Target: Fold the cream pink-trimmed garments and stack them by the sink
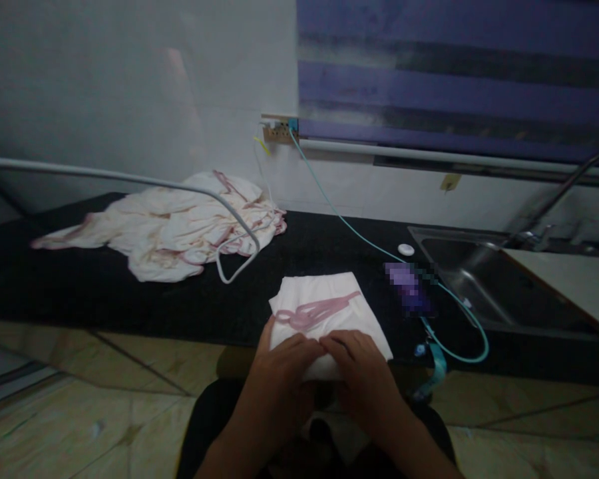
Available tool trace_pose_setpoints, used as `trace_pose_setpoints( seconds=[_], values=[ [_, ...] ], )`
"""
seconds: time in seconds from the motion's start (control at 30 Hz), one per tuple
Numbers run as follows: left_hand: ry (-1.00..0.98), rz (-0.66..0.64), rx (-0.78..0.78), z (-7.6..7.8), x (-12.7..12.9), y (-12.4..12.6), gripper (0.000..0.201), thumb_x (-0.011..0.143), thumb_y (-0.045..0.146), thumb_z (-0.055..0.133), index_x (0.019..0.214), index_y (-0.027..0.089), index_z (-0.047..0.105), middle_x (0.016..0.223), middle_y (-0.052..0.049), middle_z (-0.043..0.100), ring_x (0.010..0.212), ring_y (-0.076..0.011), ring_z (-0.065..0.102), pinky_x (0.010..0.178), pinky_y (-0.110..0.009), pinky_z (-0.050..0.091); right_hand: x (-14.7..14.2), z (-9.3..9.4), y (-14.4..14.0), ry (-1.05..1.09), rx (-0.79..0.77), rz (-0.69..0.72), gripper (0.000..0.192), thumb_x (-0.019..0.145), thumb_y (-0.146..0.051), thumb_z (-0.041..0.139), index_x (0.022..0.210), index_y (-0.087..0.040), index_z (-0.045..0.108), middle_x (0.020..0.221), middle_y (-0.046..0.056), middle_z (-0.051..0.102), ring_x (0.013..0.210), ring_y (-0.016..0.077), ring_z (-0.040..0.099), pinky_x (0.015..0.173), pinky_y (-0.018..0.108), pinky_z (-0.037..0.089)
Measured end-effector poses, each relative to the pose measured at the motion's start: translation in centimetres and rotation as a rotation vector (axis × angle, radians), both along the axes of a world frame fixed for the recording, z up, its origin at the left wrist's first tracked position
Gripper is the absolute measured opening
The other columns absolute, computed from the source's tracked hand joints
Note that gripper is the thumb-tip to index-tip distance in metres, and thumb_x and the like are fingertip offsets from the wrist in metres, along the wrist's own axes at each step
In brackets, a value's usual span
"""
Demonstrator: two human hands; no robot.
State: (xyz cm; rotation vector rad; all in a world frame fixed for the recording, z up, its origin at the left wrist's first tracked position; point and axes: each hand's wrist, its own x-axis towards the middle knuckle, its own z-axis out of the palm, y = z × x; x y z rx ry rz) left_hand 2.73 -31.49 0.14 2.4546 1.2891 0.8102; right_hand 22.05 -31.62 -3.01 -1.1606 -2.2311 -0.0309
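Note:
A folded white cloth (329, 299) with pink straps lies at the front edge of the black counter (80, 286). My left hand (282, 369) and my right hand (362, 366) rest side by side on its near edge, fingers curled over the fabric and pressing it down. A heap of unfolded white cloths with pink trim (170, 226) lies further back on the left of the counter, apart from both hands.
A grey cable (219, 199) arcs over the heap. A teal cable (339, 216) runs from a wall socket (278, 130) past a small white disc (406, 249) to a blurred purple object (406, 286). A steel sink (479, 279) with tap sits right.

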Motion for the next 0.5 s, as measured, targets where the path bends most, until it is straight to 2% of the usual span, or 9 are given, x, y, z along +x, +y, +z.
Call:
trace_pose_setpoints(
  seconds=[0.07,0.13,0.23,0.33,0.43,0.5],
  values=[
    [0.008,-0.03,0.019,0.5,-0.6,0.0,0.053,0.062,0.003,0.057,0.107,0.028,0.069,0.092,0.004,0.075,0.092,-0.0217,0.072,0.127,-0.065,-0.007,0.3,0.2,-0.3,0.029,-0.016,0.045,0.046,0.08,0.0,0.055,0.12,-0.022,0.064,0.115,0.007,0.073,0.101,0.023,0.066,0.088,0.039,0.053],
    [0.032,-0.09,0.032,0.9,-1.0,-0.1,0.056,0.061,0.004,0.056,0.109,0.029,0.068,0.092,0.004,0.074,0.093,-0.0215,0.073,0.126,-0.065,-0.011,0.6,0.4,-0.5,0.064,-0.017,0.077,0.046,0.079,-0.001,0.053,0.117,-0.023,0.064,0.112,0.006,0.074,0.1,0.0219,0.066,0.089,0.037,0.053],
    [0.038,-0.179,0.045,1.2,-1.5,-0.7,0.067,0.069,0.004,0.055,0.13,0.032,0.058,0.12,0.0,0.073,0.118,-0.025,0.067,0.127,-0.067,-0.005,1.4,1.1,-0.7,0.117,-0.042,0.139,0.047,0.078,-0.003,0.052,0.119,-0.023,0.063,0.112,0.006,0.074,0.104,0.022,0.067,0.092,0.037,0.052],
    [0.019,-0.197,0.073,0.9,-2.3,-1.2,0.071,0.079,0.013,0.063,0.145,0.031,0.044,0.145,-0.007,0.061,0.141,-0.0294,0.052,0.127,-0.069,0.002,2.5,2.2,-0.9,0.135,-0.11,0.184,0.047,0.074,-0.003,0.052,0.115,-0.023,0.065,0.107,0.004,0.075,0.099,0.021,0.068,0.087,0.035,0.053],
    [0.022,-0.228,0.075,0.0,-3.6,-0.7,0.083,0.081,0.02,0.069,0.155,0.031,0.033,0.155,-0.01,0.052,0.147,-0.0305,0.046,0.128,-0.068,0.007,3.3,3.6,-1.4,0.165,-0.144,0.214,0.047,0.072,-0.002,0.052,0.111,-0.024,0.068,0.101,0.003,0.076,0.094,0.0198,0.069,0.082,0.033,0.053],
    [0.029,-0.267,0.061,-0.8,-4.4,0.3,0.084,0.083,0.024,0.069,0.158,0.03,0.031,0.157,-0.012,0.051,0.148,-0.0312,0.043,0.127,-0.068,0.011,3.5,4.7,-1.7,0.244,-0.131,0.262,0.047,0.075,-0.003,0.052,0.113,-0.024,0.069,0.101,0.002,0.077,0.092,0.0186,0.07,0.082,0.032,0.054]
  ],
)
